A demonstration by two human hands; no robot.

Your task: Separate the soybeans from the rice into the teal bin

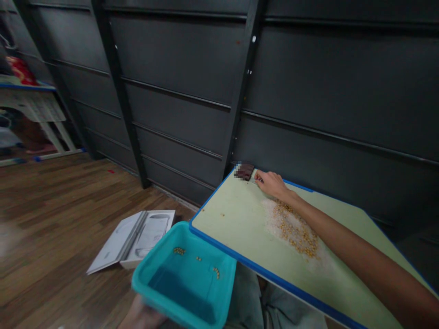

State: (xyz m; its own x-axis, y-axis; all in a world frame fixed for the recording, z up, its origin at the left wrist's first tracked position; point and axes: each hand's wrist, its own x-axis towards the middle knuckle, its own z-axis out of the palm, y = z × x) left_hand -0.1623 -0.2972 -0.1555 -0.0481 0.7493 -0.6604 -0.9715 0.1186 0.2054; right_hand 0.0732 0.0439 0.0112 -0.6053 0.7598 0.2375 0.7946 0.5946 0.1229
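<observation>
Left hand, bottom edge of frame, grips the near rim of the teal bin from below (fingers mostly cut off, so how far the grip is closed is hard to read, but it does carry the bin). Bin is smooth moulded plastic, rectangular, with rounded corners, and holds a few yellow kernels. My read: keep its rim tucked just under the desk edge and level, so swept grains drop in rather than bounce.

Centre right: kernel pile, small round grains mixed with white ones, on the matte pale-green top with its blue edging.

Right hand is at the far corner, fingers curled narrow and touching a dark flat block (partly blurred). Sweep in small batches.

Lower left: open white booklet on the wood floor.
</observation>
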